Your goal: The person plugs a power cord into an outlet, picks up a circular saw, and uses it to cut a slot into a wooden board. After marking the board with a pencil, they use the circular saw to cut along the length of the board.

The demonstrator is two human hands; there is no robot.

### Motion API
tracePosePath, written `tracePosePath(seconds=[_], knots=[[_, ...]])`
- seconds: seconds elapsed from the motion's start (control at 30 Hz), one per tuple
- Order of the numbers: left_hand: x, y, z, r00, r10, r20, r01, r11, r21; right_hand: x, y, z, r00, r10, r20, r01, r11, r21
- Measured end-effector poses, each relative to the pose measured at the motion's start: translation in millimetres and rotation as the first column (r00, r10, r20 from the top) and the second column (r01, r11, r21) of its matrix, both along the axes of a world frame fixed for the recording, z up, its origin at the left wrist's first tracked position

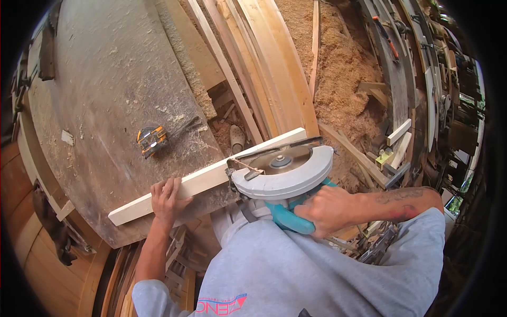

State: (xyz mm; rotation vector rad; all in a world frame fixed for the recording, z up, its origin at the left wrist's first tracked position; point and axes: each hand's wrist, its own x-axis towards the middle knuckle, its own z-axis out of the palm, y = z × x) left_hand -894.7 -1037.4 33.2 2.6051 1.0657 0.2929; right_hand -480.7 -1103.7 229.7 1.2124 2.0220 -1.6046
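A pale wooden batten [207,178] lies slantwise across the front edge of the worktable [100,100], its right end jutting past the edge. My left hand [168,197] grips it near its left part, fingers over the top. My right hand [331,210] is wrapped round the teal handle of a circular saw [285,185]. The saw has a grey guard and a round blade facing up and away from me. Its base lies along the right part of the batten; whether the blade touches the wood cannot be told.
A yellow and black tape measure [151,140] sits on the dusty table. Long boards [269,58] stretch away beyond the saw. Sawdust [343,79] is heaped on the right, with offcuts [398,132] and an orange-handled tool [385,37] on a plank.
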Motion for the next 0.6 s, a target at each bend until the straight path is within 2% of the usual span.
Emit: tracePosePath(seconds=[0.1, 0.2, 0.3, 0.37, 0.6], knots=[[-0.1, -0.2, -0.5, 1.000, 0.002, 0.008, -0.002, 1.000, 0.002, 2.0, 0.1, -2.3, 1.000, 0.001, -0.015, -0.001, 1.000, 0.001], [-0.5, -0.2, 0.0, 1.000, 0.003, 0.009, -0.003, 1.000, -0.002, 3.4, 3.4, -3.2, 0.999, -0.017, -0.030, 0.014, 0.997, -0.078], [-0.8, -1.2, 0.5, 1.000, 0.012, 0.012, -0.012, 1.000, -0.013, 7.4, 1.3, -6.1, 0.999, 0.016, -0.034, -0.018, 0.998, -0.059], [-1.0, -0.6, 0.5, 1.000, 0.019, 0.008, -0.018, 1.000, -0.016, 11.5, -4.5, -10.7, 0.998, -0.002, -0.064, 0.003, 1.000, 0.021], [-0.8, -0.7, 3.2, 1.000, 0.022, 0.005, -0.022, 1.000, -0.016, 17.7, -1.7, -10.3, 0.996, 0.051, -0.071, -0.052, 0.998, -0.019]])
